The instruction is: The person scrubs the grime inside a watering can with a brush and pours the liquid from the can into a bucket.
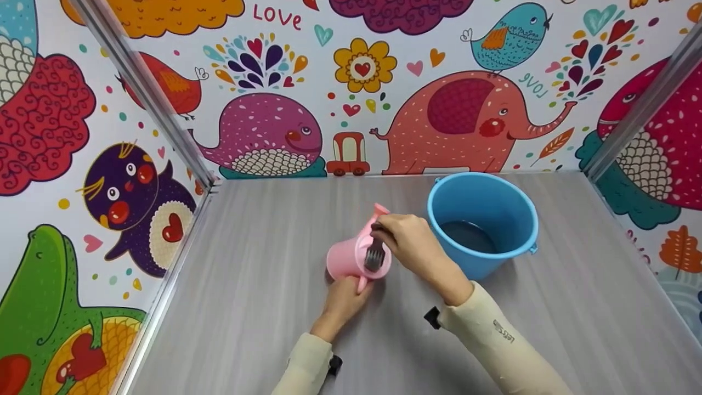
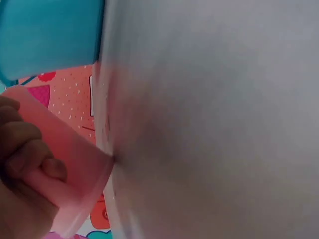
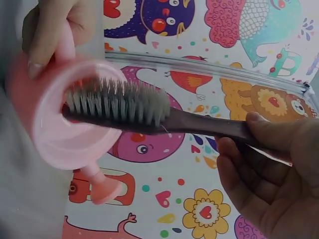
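Grey streaky worktop (image 1: 263, 236), cartoon-print back wall (image 1: 318, 71) up top — left hand (image 1: 344, 302) grips pink watering can (image 1: 343, 260), centre; right hand (image 1: 411, 241) pinches brush (image 3: 119, 104) at its mouth — blue bucket (image 1: 480, 266) centre-right.

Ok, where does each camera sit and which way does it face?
Head: on the head, facing forward and down at watering can, brush and blue bucket; left hand and right hand show.
Left wrist: worn there, facing watering can and tabletop; left hand shows.
Right wrist: worn there, facing brush and watering can; both hands show.
Head and right wrist share the brush.
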Demonstrator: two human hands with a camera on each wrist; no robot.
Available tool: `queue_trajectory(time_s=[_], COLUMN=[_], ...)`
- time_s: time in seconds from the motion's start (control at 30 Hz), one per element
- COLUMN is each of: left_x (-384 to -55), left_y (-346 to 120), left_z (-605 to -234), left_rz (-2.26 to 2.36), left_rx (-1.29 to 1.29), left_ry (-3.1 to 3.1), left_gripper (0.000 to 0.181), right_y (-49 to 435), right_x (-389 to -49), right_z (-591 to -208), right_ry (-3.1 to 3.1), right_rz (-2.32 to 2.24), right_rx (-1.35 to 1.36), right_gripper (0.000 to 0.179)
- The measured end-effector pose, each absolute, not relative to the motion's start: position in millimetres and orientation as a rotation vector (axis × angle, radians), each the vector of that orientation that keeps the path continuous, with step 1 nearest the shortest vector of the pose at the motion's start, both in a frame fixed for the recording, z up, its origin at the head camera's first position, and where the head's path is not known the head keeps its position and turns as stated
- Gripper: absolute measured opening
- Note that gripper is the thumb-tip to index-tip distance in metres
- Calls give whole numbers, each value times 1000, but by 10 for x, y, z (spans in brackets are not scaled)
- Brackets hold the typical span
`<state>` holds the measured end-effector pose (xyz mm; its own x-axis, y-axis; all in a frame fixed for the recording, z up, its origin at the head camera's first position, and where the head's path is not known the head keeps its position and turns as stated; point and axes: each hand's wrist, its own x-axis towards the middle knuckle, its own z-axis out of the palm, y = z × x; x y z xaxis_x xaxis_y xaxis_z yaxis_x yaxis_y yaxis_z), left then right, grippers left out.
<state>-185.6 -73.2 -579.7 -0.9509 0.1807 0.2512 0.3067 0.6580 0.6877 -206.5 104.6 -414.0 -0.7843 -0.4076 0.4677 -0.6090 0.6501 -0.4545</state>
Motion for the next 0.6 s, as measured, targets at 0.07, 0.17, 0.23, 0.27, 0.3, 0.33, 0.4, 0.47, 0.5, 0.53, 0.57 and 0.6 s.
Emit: queue_trajectory(time_s=[0.07, 0.17, 0.23, 0.27, 0.3, 0.33, 0.4, 0.47, 0.5, 0.53, 0.57, 0.6], left_x=[-1867, -1888, -1910, -1922, -1935, -1948, -1974, -1993, -2001, -2008, -2014, -2020], left_y=[-727, -744, -765, -776, -787, -797, -815, -832, -840, -848, -856, -864], left_z=[-5795, -5796, -5798, -5799, -5799, -5799, -5797, -5791, -5788, -5784, -5782, -5784], left_rz=[-1112, -1123, -1170, -1198, -1234, -1260, -1295, -1313, -1326, -1341, -1363, -1389], left_rx=[-416, -391, -360, -345, -331, -322, -329, -351, -358, -359, -357, -347], left_ry=[-2726, -2720, -2710, -2704, -2700, -2695, -2696, -2707, -2711, -2710, -2706, -2696], left_gripper=[46, 47, 47, 47, 47, 46, 46, 45, 45, 45, 45, 45], right_y=[1055, 1105, 1148, 1166, 1182, 1194, 1205, 1196, 1186, 1174, 1163, 1152], right_x=[-2089, -2110, -2111, -2108, -2104, -2099, -2087, -2074, -2068, -2063, -2060, -2059], right_z=[-4166, -4243, -4310, -4341, -4368, -4391, -4425, -4440, -4449, -4464, -4483, -4510], right_ry=[-2530, -2467, -2417, -2394, -2373, -2357, -2336, -2320, -2314, -2307, -2300, -2299], right_rz=[882, 927, 971, 1001, 1032, 1061, 1112, 1148, 1158, 1161, 1163, 1162], right_rx=[831, 864, 873, 872, 865, 849, 800, 742, 719, 706, 699, 699], right_gripper=[14, 12, 11, 11, 10, 9, 10, 9, 10, 10, 10, 10])
